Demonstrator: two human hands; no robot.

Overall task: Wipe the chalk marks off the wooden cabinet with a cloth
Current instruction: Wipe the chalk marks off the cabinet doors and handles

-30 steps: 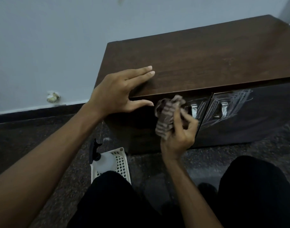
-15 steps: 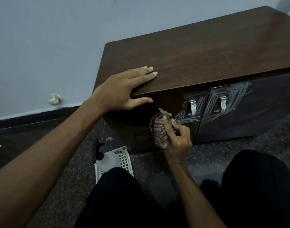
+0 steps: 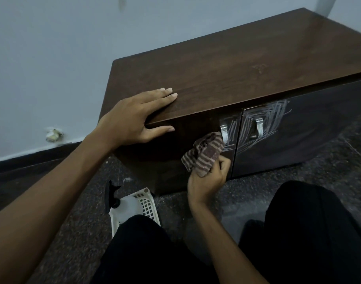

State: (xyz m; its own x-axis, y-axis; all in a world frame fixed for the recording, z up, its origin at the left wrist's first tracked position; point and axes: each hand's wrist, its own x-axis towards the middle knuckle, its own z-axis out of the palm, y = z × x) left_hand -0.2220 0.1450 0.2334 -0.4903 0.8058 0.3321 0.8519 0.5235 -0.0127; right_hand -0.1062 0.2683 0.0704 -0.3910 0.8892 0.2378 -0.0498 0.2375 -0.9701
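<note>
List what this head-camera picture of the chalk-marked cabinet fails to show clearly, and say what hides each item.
- Spray bottle in the white basket: lower part hidden by the person's knee.
- Cabinet: right end cut off by the frame edge.
- Chalk marks on the left door: partly covered by the striped cloth in the right hand.
- Left hand: palm hidden, resting on the cabinet edge.

Dim, cool, even light; I see no hard shadows. Faint sheen on cabinet top toward 1 o'clock. Edges bow, corners soft.
</note>
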